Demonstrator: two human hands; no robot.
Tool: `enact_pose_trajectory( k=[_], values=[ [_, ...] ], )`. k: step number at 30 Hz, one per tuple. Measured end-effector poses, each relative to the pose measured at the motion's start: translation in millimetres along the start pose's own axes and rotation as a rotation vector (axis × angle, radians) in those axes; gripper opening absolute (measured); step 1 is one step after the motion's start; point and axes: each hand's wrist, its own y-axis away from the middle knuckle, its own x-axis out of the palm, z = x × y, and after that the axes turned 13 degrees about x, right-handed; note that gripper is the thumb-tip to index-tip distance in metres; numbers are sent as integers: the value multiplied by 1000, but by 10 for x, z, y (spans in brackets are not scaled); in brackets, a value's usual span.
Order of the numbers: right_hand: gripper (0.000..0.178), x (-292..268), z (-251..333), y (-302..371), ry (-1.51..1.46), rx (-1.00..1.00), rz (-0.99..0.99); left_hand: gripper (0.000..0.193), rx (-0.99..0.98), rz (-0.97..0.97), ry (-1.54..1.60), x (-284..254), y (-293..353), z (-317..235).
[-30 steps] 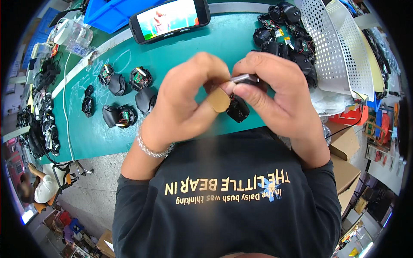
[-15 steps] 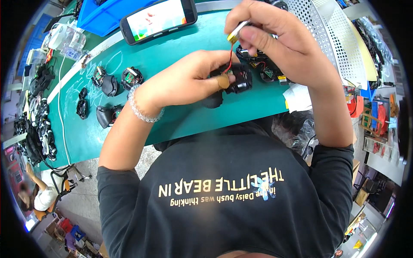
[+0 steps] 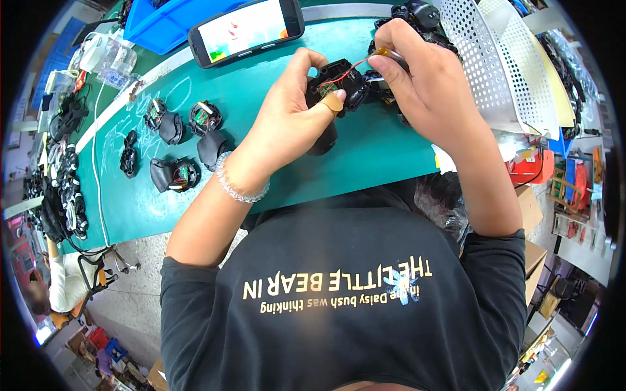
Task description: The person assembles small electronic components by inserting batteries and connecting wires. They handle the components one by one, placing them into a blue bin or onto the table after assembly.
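My left hand is closed around a black round housing, which looks like a headphone ear cup. A small green circuit board shows inside it, next to my thumb with its tan finger cover. Thin red wires run from the board to a small battery with a yellow end. The fingers of my right hand pinch that battery above and to the right of the housing; most of its body is hidden by them. A dark part hangs below my left hand.
Several similar black housings lie on the green table at the left. More black parts are piled at the back right, beside a white perforated basket. A phone and a blue bin stand at the back.
My right hand has come down and turned, bringing the battery lower and to the right. My left hand has tilted the housing, so its open inside shows more.
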Motion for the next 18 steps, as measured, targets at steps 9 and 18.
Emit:
enact_pose_trajectory(
  k=[9, 18],
  values=[
    [20, 485, -15, 48, -949, 261, -101, 16, -1, -164, 315, 7, 53, -85],
    [16, 631, 247, -34, -1230, 398, -89, 13, 345, -241, -429, 46, 83, -48]
  ],
)
